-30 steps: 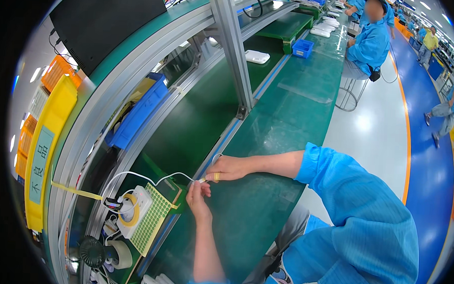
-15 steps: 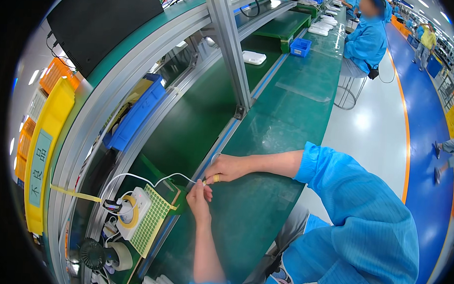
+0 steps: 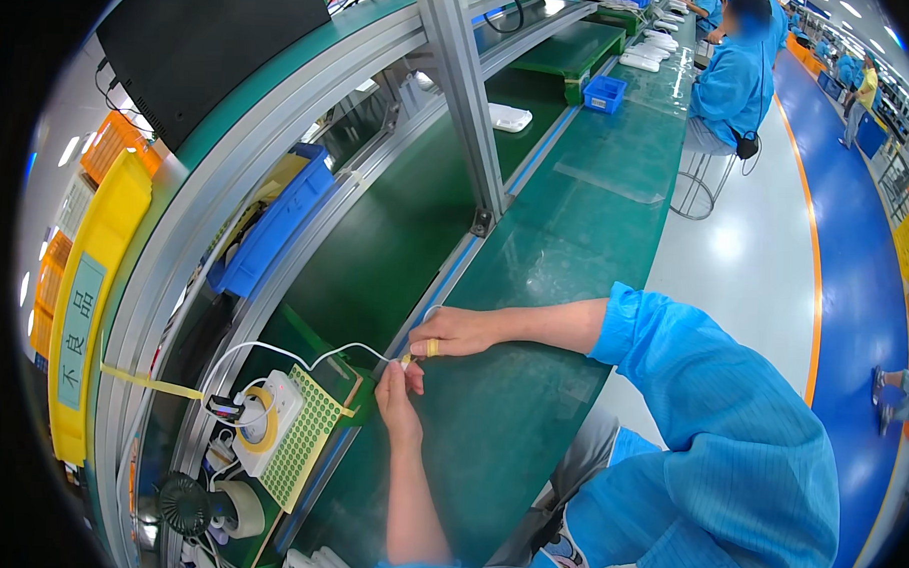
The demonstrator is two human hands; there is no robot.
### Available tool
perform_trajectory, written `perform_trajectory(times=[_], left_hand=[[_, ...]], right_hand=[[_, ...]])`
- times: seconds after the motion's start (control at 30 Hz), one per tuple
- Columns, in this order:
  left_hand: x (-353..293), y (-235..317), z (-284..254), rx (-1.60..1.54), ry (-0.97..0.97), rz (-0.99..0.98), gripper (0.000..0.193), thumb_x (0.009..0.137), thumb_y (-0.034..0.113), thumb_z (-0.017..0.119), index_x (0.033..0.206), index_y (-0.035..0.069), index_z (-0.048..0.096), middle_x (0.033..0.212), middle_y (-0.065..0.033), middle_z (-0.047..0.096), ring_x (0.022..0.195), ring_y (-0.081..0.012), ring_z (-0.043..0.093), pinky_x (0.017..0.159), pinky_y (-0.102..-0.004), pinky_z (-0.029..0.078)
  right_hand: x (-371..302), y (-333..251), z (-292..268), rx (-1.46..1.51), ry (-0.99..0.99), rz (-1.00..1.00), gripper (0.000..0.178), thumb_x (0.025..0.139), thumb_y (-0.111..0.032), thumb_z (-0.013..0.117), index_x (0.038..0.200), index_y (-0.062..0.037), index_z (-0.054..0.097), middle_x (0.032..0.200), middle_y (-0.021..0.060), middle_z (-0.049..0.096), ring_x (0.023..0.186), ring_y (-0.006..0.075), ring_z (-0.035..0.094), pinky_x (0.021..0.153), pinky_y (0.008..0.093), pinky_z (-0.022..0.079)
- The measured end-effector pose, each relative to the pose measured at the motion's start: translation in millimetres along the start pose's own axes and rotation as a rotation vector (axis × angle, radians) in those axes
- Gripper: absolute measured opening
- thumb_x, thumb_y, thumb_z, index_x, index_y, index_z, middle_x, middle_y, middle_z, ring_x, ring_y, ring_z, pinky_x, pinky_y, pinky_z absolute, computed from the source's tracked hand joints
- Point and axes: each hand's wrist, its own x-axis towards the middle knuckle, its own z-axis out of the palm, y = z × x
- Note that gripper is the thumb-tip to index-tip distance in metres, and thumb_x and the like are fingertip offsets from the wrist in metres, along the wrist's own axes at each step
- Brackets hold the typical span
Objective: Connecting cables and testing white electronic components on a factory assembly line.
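Over the near part of the green bench, my two hands meet with fingertips almost touching. My left hand point(image 3: 400, 406) is closed, pinching the end of a thin white cable point(image 3: 344, 349) that arcs over from a white power strip point(image 3: 274, 425). From the right, my right hand point(image 3: 455, 331) reaches in with its fingers closed at the same spot; yellow bands wrap its fingers. A short white cable loop shows just above the knuckles of this hand. The small pale piece between the fingertips is mostly hidden. A round yellow-edged reel lies against the power strip.
A perforated green board point(image 3: 314, 441) stands beside the strip, with a small black fan point(image 3: 184, 505) nearby. A metal post point(image 3: 461, 104) rises from the bench. Blue bins point(image 3: 603, 94) and white devices point(image 3: 643, 56) lie farther along, where a seated co-worker point(image 3: 726, 98) in blue sits.
My right hand's fingers have shifted slightly around the cable end; my left hand stays nearly in place. In the background, people walking in the aisle have moved.
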Motion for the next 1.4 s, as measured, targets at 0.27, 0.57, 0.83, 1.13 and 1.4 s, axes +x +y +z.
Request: perform_trajectory(times=[0.27, 0.57, 0.83, 1.13, 1.4], left_hand=[[-0.2, -0.4, 0.0, 0.001, -0.020, -0.006, 0.044, 0.110, 0.037, 0.046, 0.086, 0.003, 0.063, 0.078, -0.0010, 0.057, 0.072, -0.0095, 0.050, 0.067, -0.0256, 0.038], [-1.3, -2.6, 0.3, 0.141, -0.126, 0.006, 0.043, 0.110, 0.034, 0.046, 0.087, 0.002, 0.064, 0.077, -0.0017, 0.057, 0.071, -0.0101, 0.051, 0.067, -0.0251, 0.040], [-2.1, -1.2, 2.2, 0.180, -0.140, 0.021, 0.042, 0.110, 0.033, 0.046, 0.088, 0.002, 0.064, 0.076, -0.0015, 0.056, 0.069, -0.0105, 0.050, 0.067, -0.0252, 0.040], [0.0, -4.1, 2.8, 0.188, -0.114, 0.012, 0.037, 0.109, 0.029, 0.048, 0.089, 0.003, 0.065, 0.077, -0.0008, 0.057, 0.072, -0.0093, 0.052, 0.067, -0.0248, 0.041], [-0.1, -4.8, 3.5, 0.182, -0.096, 0.003, 0.036, 0.109, 0.029, 0.050, 0.089, 0.003, 0.065, 0.077, -0.0001, 0.057, 0.071, -0.0086, 0.051, 0.066, -0.0247, 0.042]], right_hand=[[-1.3, -1.4, -2.1, -0.049, -0.048, -0.017, 0.052, 0.109, -0.044, 0.040, 0.090, 0.0002, 0.060, 0.077, 0.0238, 0.061, 0.077, 0.0429, 0.061, 0.070, 0.0482, 0.047], [-2.3, -1.0, -2.4, -0.026, -0.039, -0.052, 0.054, 0.110, -0.042, 0.038, 0.088, 0.0002, 0.062, 0.078, 0.0242, 0.063, 0.078, 0.0434, 0.062, 0.071, 0.0493, 0.047], [-1.7, 2.0, 0.0, -0.051, -0.022, -0.043, 0.054, 0.109, -0.044, 0.040, 0.087, -0.0004, 0.061, 0.074, 0.0225, 0.062, 0.073, 0.0419, 0.062, 0.067, 0.0474, 0.047], [-0.6, -1.3, 2.8, 0.160, 0.039, 0.060, 0.031, 0.105, -0.032, 0.058, 0.091, -0.0040, 0.063, 0.070, 0.0116, 0.057, 0.066, 0.0252, 0.057, 0.064, 0.0371, 0.045], [-0.4, -2.9, 3.0, 0.200, 0.059, 0.071, 0.031, 0.106, -0.029, 0.058, 0.090, -0.0024, 0.062, 0.071, 0.0073, 0.059, 0.066, 0.0169, 0.055, 0.063, 0.0338, 0.043]])
